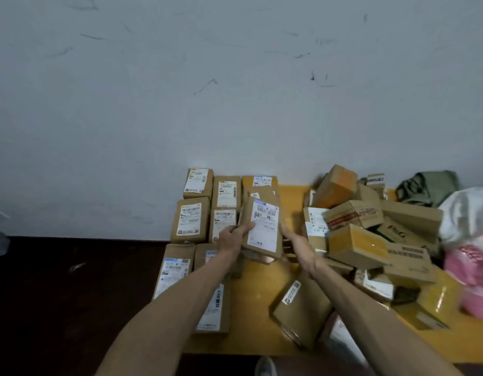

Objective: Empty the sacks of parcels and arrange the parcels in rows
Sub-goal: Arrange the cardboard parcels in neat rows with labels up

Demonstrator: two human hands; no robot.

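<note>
A brown cardboard parcel (pixel 263 226) with a white label is held tilted above the yellow table (pixel 262 308). My left hand (pixel 232 238) grips its left edge, thumb on the label. My right hand (pixel 297 246) holds its right side, fingers mostly hidden behind the box. Several labelled parcels lie in rows to the left, such as one (pixel 191 219) by the wall and one (pixel 175 270) nearer me. A loose pile of parcels (pixel 370 229) covers the right half of the table.
A green sack (pixel 427 187) lies crumpled at the back right against the grey wall. A white and pink plastic bag (pixel 471 245) sits at the right edge. One box (pixel 302 308) lies under my right forearm. Dark floor lies to the left.
</note>
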